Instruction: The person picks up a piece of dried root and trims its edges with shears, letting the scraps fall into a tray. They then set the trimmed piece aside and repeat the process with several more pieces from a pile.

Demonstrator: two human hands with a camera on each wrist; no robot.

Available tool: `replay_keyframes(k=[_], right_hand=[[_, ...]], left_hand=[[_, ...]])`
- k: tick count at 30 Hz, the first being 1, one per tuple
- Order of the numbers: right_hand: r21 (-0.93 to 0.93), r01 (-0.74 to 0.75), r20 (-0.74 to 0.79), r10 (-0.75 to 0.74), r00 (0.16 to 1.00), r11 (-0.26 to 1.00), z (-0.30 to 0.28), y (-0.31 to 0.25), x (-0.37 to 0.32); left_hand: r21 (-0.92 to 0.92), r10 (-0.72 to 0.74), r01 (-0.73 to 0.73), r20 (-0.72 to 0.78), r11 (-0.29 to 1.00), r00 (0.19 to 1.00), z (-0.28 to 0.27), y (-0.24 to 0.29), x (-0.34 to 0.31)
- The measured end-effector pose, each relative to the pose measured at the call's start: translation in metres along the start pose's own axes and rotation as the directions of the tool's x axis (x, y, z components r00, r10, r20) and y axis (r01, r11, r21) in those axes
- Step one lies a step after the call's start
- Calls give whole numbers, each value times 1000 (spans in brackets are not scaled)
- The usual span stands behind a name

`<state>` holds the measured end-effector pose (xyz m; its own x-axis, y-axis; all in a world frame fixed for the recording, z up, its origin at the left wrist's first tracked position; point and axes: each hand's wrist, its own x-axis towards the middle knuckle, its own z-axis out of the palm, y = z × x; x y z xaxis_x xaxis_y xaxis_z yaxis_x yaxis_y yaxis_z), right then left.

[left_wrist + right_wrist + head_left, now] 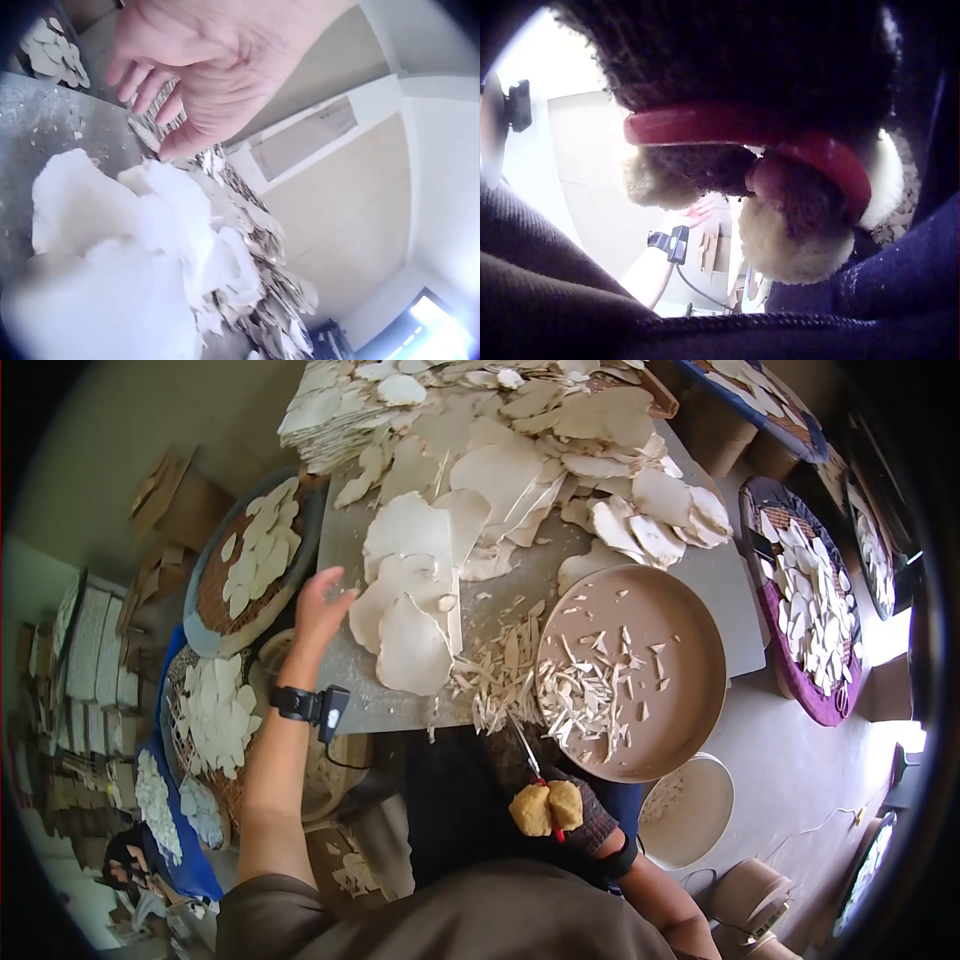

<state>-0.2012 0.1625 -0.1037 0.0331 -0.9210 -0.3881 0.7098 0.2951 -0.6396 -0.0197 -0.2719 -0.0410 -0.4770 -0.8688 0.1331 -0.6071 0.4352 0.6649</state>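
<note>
The bare left hand [322,608] is raised beside the left edge of the metal table, fingers relaxed and apart, holding nothing; large flat cream pieces [415,645] lie just to its right. In the left wrist view that hand [206,67] hangs over similar pale sheets [112,217]. The right hand [590,815], in a dark knit glove, grips red-handled scissors [530,760] wrapped with yellow padding, blades toward the table edge. In the right wrist view the gloved fingers [795,184] sit inside the red handles [697,126]. Cut strips [500,670] are heaped at the table's front edge.
A wide round brown pan [690,690] with strips overhangs the table's front right. Stacked flat pieces [340,410] cover the table's back. Round trays with pieces [255,560] stand left, another [805,600] right. A white bucket [710,810] sits below the pan.
</note>
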Motion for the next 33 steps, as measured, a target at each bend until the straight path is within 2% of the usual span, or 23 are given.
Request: replay_keyframes(k=[1,3,4,5,6,7,8,12,14,15,16,17,20,21,22,23,25,26,27,30,31,32,33], right_hand=[[-121,63,-34,-68,997,991,1,2,-1],[240,-2,11,-1,1000,971,-10,16,4],[409,-40,39,26,999,912,-13,19,5],[478,-107,78,79,994,872,-17,19,6],[198,-22,11,20,1000,980,-12,13,4],[-104,54,-34,-58,998,993,-3,3,-1],[-398,111,-54,-143,988,911,3,-1,-4],[-423,125,-39,-155,987,898,4,-1,-8],[-446,147,-12,-171,985,883,8,-5,-12],[-381,121,-28,-142,989,917,4,1,-10],[-314,92,-46,-112,993,945,-2,9,-8],[-272,79,-54,-97,994,959,-6,12,-8],[-190,71,-67,-85,994,979,0,5,-10],[-336,121,-44,-144,989,934,6,-3,-12],[-472,167,-15,-197,980,866,14,-14,-14],[-597,209,23,-244,969,774,17,-19,-16],[-202,97,-45,-108,993,975,3,0,-10],[22,30,-56,-29,998,999,-3,9,-9],[-118,82,-37,-87,996,990,-1,6,-11],[-463,198,42,-202,978,864,11,-10,-13],[-534,213,56,-217,975,818,12,-13,-14],[-601,228,73,-232,970,766,14,-18,-15],[-761,361,213,-318,924,539,16,-30,-19]], left_hand=[[-46,-18,22,80,999,997,4,13,-9],[-135,-42,77,244,988,969,22,40,-34],[-35,19,-11,211,999,977,33,43,-45],[67,84,-97,184,993,979,45,43,-54],[171,152,-180,165,969,975,54,45,-60],[220,132,-167,167,961,977,56,56,-63],[269,111,-154,170,951,979,55,69,-66],[389,172,-205,119,898,978,51,70,-61],[1,-22,23,294,1000,956,38,46,-31],[-177,-86,171,406,969,910,35,39,-20],[-354,-135,301,423,885,896,19,66,-18],[-494,-66,310,451,812,890,11,62,-7],[-631,-110,297,317,717,942,-7,84,12],[-437,-44,53,31,898,999,-1,82,13],[-146,106,-142,-226,979,968,10,81,13],[192,314,-255,-413,948,855,19,81,13],[70,480,-477,-226,876,848,36,97,-6],[-61,416,-417,-31,907,909,56,99,-18],[-184,297,-263,189,947,936,69,118,-37],[14,489,-506,236,862,840,126,123,-68],[0,419,-441,308,898,854,141,118,-77],[73,454,-504,339,861,824,149,115,-87],[76,430,-483,350,873,832,147,121,-100]])
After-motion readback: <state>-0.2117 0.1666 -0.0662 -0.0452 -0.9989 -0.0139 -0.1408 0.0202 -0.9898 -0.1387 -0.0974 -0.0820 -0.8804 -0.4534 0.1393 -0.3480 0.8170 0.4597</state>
